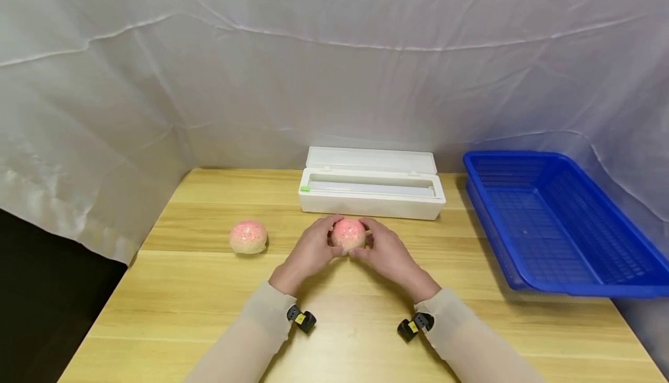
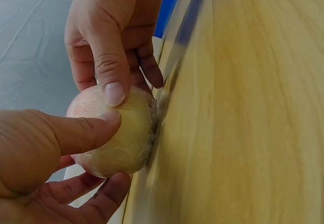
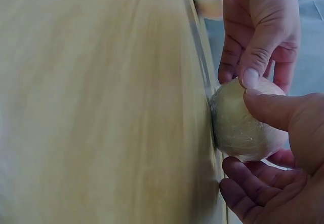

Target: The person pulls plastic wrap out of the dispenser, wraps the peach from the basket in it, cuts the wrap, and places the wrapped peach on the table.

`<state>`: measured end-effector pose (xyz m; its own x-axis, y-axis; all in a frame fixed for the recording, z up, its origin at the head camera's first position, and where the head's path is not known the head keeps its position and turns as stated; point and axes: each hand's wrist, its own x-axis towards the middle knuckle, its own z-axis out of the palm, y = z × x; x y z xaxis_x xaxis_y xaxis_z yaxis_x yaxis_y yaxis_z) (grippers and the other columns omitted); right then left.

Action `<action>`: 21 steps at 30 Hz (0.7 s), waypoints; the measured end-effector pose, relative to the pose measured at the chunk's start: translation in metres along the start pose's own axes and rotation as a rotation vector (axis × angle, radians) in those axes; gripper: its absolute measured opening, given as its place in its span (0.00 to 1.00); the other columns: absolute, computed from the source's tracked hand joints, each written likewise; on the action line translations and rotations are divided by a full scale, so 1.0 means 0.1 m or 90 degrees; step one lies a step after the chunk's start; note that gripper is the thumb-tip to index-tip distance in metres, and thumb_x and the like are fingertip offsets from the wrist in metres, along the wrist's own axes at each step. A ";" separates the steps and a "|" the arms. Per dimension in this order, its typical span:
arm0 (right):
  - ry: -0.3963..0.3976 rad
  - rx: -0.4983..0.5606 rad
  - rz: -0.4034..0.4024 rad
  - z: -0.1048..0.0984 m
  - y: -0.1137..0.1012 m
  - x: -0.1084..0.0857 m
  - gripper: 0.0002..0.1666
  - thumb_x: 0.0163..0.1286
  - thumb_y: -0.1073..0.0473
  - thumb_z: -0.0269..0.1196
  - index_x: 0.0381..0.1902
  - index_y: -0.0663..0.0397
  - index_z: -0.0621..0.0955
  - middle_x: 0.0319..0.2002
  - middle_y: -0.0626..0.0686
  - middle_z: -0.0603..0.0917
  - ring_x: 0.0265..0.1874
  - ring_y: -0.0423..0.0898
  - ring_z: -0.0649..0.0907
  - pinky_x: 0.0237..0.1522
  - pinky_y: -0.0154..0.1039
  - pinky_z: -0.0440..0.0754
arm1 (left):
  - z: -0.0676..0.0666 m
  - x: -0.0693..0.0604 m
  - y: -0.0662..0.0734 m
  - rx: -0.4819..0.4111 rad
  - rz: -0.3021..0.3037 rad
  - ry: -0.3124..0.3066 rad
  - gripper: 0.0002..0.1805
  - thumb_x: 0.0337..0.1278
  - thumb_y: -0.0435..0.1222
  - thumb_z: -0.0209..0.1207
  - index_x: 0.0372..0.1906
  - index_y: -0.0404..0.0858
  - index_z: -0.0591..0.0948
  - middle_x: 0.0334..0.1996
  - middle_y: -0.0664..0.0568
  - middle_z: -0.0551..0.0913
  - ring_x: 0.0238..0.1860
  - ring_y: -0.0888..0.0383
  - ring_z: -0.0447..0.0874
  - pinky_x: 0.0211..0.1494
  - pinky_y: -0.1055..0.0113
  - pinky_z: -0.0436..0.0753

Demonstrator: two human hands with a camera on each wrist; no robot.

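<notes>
A pink and cream apple [image 1: 349, 234] wrapped in clear film sits on the table in front of the white box. My left hand [image 1: 313, 246] grips it from the left, thumb [image 2: 91, 130] across its near side and fingers curled round it. From the right, my right hand [image 1: 388, 253] holds the same apple, its thumb [image 3: 278, 110] nearly meeting the left one. Wrinkled film shows on the lower part of the apple [image 2: 124, 143] in the left wrist view. A second wrapped apple [image 1: 248, 237] lies apart on the left of the table.
Behind the hands stands a white cling film box [image 1: 366, 204], lid up, with a green slider [image 1: 305, 188] at its left end. A blue plastic basket [image 1: 596, 289] is at the right. Pale cloth [image 1: 334, 93] hangs behind the wooden table [image 1: 177, 307].
</notes>
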<state>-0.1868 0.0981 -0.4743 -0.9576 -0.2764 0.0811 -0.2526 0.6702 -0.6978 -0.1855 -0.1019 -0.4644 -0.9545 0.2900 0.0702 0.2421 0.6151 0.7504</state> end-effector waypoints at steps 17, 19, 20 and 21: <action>0.000 0.011 0.016 0.00 0.08 -0.07 0.50 0.66 0.49 0.77 0.78 0.61 0.67 0.69 0.63 0.78 0.62 0.57 0.84 0.63 0.57 0.83 | 0.07 -0.07 -0.05 0.027 -0.012 0.006 0.52 0.58 0.33 0.75 0.82 0.29 0.57 0.75 0.31 0.69 0.73 0.38 0.72 0.77 0.44 0.72; 0.012 -0.026 0.011 -0.05 0.12 -0.17 0.51 0.70 0.44 0.73 0.79 0.62 0.65 0.72 0.66 0.75 0.67 0.62 0.79 0.67 0.62 0.79 | 0.06 -0.17 -0.05 0.082 -0.012 0.006 0.52 0.60 0.39 0.75 0.82 0.29 0.57 0.76 0.31 0.67 0.76 0.37 0.69 0.78 0.43 0.70; 0.023 -0.050 0.001 -0.09 0.15 -0.24 0.51 0.71 0.43 0.71 0.80 0.63 0.64 0.73 0.68 0.73 0.70 0.65 0.77 0.69 0.64 0.76 | 0.05 -0.23 -0.05 0.116 -0.007 0.007 0.52 0.61 0.42 0.75 0.81 0.29 0.58 0.77 0.31 0.67 0.77 0.35 0.66 0.79 0.43 0.68; 0.034 -0.074 -0.012 -0.14 0.19 -0.32 0.50 0.73 0.42 0.69 0.80 0.64 0.63 0.74 0.69 0.71 0.72 0.67 0.74 0.71 0.66 0.73 | 0.03 -0.30 -0.04 0.152 0.001 0.009 0.53 0.62 0.46 0.74 0.81 0.28 0.58 0.77 0.31 0.65 0.79 0.34 0.63 0.81 0.43 0.66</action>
<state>-0.1630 0.1289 -0.4803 -0.9579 -0.2544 0.1334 -0.2818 0.7419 -0.6084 -0.1575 -0.1109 -0.4719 -0.9559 0.2821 0.0822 0.2768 0.7707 0.5740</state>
